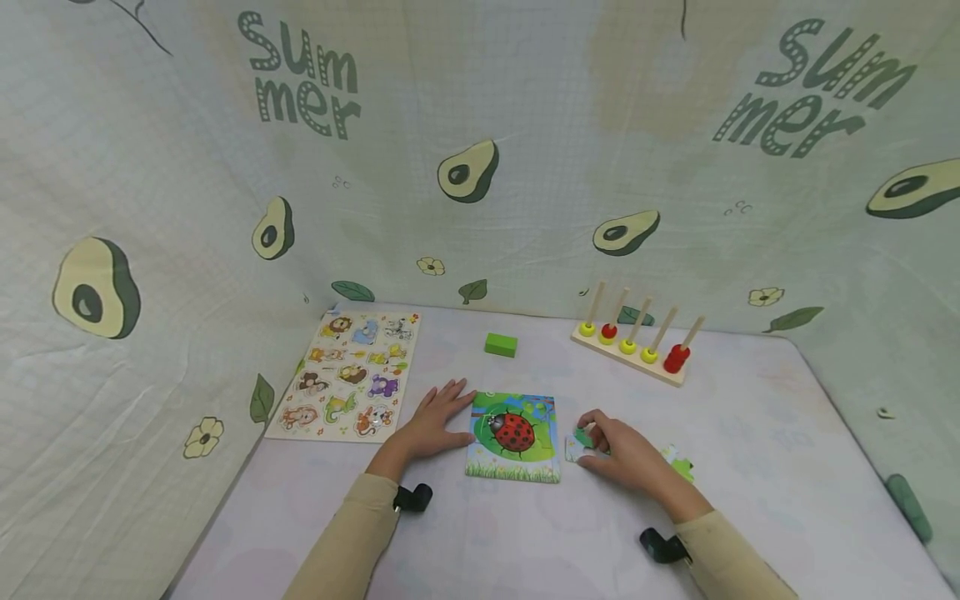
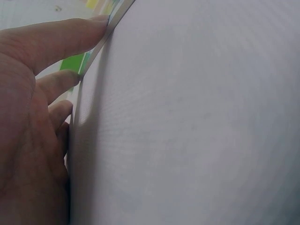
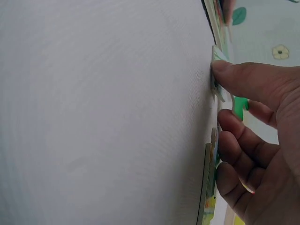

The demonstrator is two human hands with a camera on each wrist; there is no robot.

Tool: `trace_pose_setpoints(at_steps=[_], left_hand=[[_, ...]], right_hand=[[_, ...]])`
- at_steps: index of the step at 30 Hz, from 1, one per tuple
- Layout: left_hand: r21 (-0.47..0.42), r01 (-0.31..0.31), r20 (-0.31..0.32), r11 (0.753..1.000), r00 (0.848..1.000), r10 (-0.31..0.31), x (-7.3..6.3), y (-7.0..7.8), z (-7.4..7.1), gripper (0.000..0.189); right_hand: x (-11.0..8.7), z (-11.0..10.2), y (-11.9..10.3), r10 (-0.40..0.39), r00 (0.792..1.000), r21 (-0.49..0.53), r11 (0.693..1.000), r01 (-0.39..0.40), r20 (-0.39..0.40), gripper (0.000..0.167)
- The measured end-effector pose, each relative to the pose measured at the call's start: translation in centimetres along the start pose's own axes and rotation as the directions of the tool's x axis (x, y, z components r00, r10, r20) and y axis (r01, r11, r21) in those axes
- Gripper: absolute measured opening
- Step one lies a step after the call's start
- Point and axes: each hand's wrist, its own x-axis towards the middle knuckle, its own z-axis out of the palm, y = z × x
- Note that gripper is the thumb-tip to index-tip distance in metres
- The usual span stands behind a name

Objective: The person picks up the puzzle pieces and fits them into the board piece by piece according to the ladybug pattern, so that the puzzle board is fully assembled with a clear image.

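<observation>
A square ladybug puzzle (image 1: 517, 433) lies flat on the table in the head view. At its left edge rests my left hand (image 1: 435, 423), fingers spread; in the left wrist view the thumb and a fingertip touch the board's edge (image 2: 117, 21). Just right of the puzzle, my right hand (image 1: 626, 454) pinches a puzzle piece (image 1: 573, 450) with a pale and green print between thumb and curled fingers. The right wrist view shows the thumb on this piece (image 3: 218, 58) and a green part (image 3: 240, 107) by the index finger. More loose puzzle pieces (image 1: 681, 465) lie partly hidden behind the right wrist.
An animal peg puzzle board (image 1: 348, 375) lies at the left. Behind the ladybug puzzle sits a green block (image 1: 501, 345). A wooden stand (image 1: 630, 358) with upright pegs and red and yellow beads stands at the back right. Printed cloth (image 1: 540, 108) hangs around the table.
</observation>
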Motion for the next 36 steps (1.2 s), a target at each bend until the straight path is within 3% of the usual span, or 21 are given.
trace_pose_setpoints(at_steps=[6, 13, 26, 36], left_hand=[[0.007, -0.012, -0.006, 1.000, 1.000, 0.012, 0.1, -0.2, 0.2, 0.079], [-0.009, -0.016, -0.016, 1.000, 1.000, 0.016, 0.2, -0.2, 0.2, 0.079], [-0.015, -0.014, -0.006, 1.000, 1.000, 0.014, 0.1, -0.1, 0.0, 0.079], [-0.002, -0.016, -0.001, 1.000, 1.000, 0.016, 0.1, -0.3, 0.1, 0.077]], right_hand=[[-0.2, 0.2, 0.1, -0.045, 0.999, 0.022, 0.999, 0.046, -0.024, 0.041], [-0.2, 0.1, -0.2, -0.020, 0.997, 0.025, 0.999, 0.022, -0.079, 0.029], [-0.1, 0.1, -0.3, -0.114, 0.983, 0.096, 0.987, 0.129, -0.147, 0.030], [0.9, 1.2, -2.0, -0.115, 0.981, 0.145, 0.980, 0.137, -0.156, 0.029]])
